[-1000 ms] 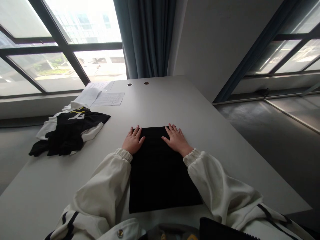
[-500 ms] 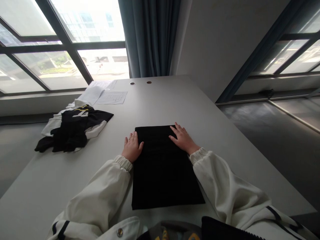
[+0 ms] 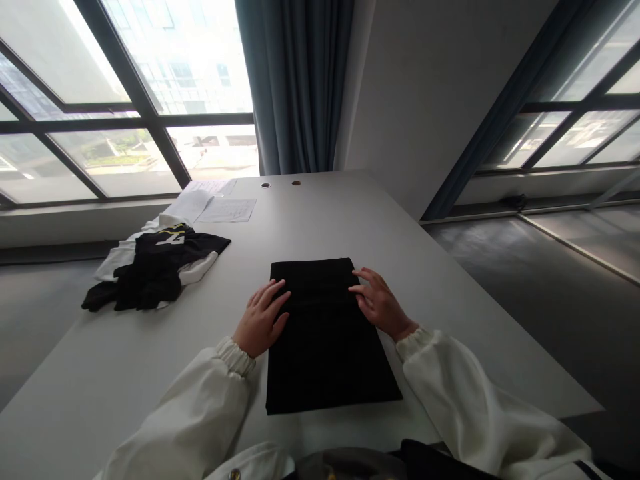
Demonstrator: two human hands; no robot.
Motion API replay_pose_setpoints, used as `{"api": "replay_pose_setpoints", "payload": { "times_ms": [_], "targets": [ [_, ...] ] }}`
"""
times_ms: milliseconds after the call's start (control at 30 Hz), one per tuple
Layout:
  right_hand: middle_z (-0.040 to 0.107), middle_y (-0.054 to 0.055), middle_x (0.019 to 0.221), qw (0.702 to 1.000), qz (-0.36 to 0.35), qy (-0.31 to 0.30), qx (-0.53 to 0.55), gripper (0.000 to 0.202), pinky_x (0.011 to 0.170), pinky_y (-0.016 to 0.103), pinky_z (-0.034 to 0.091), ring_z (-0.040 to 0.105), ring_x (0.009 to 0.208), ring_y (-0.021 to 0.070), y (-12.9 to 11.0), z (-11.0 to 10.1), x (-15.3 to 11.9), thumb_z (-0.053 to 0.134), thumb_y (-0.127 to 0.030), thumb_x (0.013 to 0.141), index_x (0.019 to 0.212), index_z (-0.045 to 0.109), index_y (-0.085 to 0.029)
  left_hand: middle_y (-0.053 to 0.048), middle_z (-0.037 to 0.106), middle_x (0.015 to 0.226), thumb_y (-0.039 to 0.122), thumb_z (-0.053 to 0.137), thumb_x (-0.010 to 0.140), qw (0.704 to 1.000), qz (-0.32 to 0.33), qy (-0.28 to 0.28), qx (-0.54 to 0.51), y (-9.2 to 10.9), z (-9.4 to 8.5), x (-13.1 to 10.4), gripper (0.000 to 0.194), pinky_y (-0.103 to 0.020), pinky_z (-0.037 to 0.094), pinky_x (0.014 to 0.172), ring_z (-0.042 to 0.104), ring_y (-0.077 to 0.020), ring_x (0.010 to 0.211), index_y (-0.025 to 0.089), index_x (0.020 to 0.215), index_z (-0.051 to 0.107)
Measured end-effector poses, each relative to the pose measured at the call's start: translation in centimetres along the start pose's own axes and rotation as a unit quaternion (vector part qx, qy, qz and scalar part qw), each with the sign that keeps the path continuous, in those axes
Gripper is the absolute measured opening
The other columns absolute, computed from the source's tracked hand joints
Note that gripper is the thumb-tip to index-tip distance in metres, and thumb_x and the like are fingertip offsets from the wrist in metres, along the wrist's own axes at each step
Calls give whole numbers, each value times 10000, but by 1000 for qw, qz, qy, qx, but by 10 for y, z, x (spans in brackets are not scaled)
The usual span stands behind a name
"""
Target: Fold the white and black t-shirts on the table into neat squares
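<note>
A black cloth item [image 3: 325, 347], folded into a flat rectangle, lies on the white table in front of me; it looks like a garment, but its kind does not show. Over its left edge is my left hand [image 3: 261, 319], fingers spread and holding nothing. My right hand [image 3: 381, 303] is at the upper right edge, its fingers apart and the tips over the cloth. Whether the fingertips touch the cloth or hover just above it, I cannot tell.
On the table's left side lies a crumpled pile of black and white clothes [image 3: 155, 267]. Behind it are sheets of paper [image 3: 227, 210]. Two round cable holes sit near the far edge, by a blue curtain [image 3: 295, 87]. The table [image 3: 480, 347] ends at the right above a grey floor.
Both hands have lifted a little from lying flat on the cloth, and the right hand has drawn outward toward its right edge. The camera view has tilted up slightly.
</note>
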State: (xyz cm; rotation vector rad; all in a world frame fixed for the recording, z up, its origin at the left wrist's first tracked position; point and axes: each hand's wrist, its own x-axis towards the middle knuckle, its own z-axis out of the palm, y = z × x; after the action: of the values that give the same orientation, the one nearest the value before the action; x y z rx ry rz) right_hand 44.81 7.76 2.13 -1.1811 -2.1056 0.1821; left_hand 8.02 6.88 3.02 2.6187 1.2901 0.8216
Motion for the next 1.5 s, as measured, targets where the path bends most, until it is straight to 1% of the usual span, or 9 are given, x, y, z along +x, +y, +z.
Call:
{"api": "replay_pose_setpoints", "payload": {
  "times_ms": [100, 200, 433, 567, 667, 933, 1067, 1267, 1500],
  "targets": [
    [724, 103, 1213, 995, -64, -30, 64, 174, 1097, 523, 560, 670, 1205, 272, -29, -10, -24, 592, -225, 1004, 1097, 734, -266, -110, 640, 1481, 368, 655, 994, 987, 106, -97, -74, 33, -11, -15, 465, -512, 480, 1169, 588, -303, 1381, 300, 1452, 616],
    [740, 82, 1074, 986, -77, -116, 86, 82, 1014, 473, 603, 707, 1035, 237, -44, -12, -48, 644, -252, 998, 994, 726, -248, -95, 684, 1406, 447, 799, 875, 966, 136, -182, -119, 50, -9, -33, 510, -520, 481, 1166, 645, -304, 1277, 293, 1347, 684],
    [680, 128, 1396, 976, -34, -198, 89, 355, 1282, 662, 296, 613, 1365, 336, -38, -24, -82, 811, -477, 899, 1166, 751, -250, -133, 581, 1546, 469, 911, 692, 963, 126, -214, -108, 44, -10, -69, 753, -626, 362, 1252, 528, -396, 1440, 284, 1380, 669],
    [534, 147, 1606, 965, -22, -255, 66, 709, 1294, 684, 247, 453, 1522, 396, -44, -34, -96, 887, -532, 803, 1434, 666, -294, -109, 618, 1501, 281, 799, 723, 974, 111, -176, -93, 43, -22, -85, 613, -587, 430, 1212, 553, -368, 1416, 296, 1324, 681],
    [470, 137, 1661, 967, -35, -251, 39, 756, 1285, 695, 259, 406, 1550, 407, -50, -38, -108, 887, -397, 780, 1485, 629, -312, -91, 689, 1367, 152, 662, 741, 984, 94, -127, -83, 45, -28, -96, 518, -517, 522, 1109, 650, -308, 1260, 284, 1241, 686],
    [675, 114, 1360, 996, -44, -77, -19, 624, 1069, 572, 582, 642, 1276, 309, -46, -34, -129, 561, 11, 813, 1330, 707, -307, -105, 696, 1315, 208, 658, 820, 989, 111, -97, -17, 51, -24, -108, 488, -506, 554, 1016, 683, -309, 1168, 276, 1303, 647],
    [651, 109, 1427, 997, -28, -69, -16, 618, 1090, 586, 573, 617, 1329, 300, -44, -32, -121, 506, -5, 902, 1402, 682, -322, -108, 726, 1253, 228, 632, 890, 993, 99, -63, 3, 53, -20, -103, 351, -505, 555, 997, 700, -297, 1116, 255, 1239, 657],
    [698, 73, 1443, 988, -39, -139, 57, 488, 1202, 606, 480, 466, 1516, 302, -35, -31, -108, 568, -73, 954, 1332, 762, -313, -84, 739, 1284, 123, 580, 748, 989, 114, -76, -51, 53, -19, -100, 421, -491, 536, 1055, 691, -280, 1195, 252, 1142, 653],
    [732, 87, 1395, 971, -27, -197, 131, 395, 1262, 626, 386, 457, 1536, 339, -29, -41, -116, 766, -249, 920, 1310, 786, -304, -44, 761, 1338, 170, 523, 995, 983, 152, -82, -64, 39, -21, -105, 345, -463, 527, 1134, 704, -236, 1270, 274, 1309, 621]
  ]
}}
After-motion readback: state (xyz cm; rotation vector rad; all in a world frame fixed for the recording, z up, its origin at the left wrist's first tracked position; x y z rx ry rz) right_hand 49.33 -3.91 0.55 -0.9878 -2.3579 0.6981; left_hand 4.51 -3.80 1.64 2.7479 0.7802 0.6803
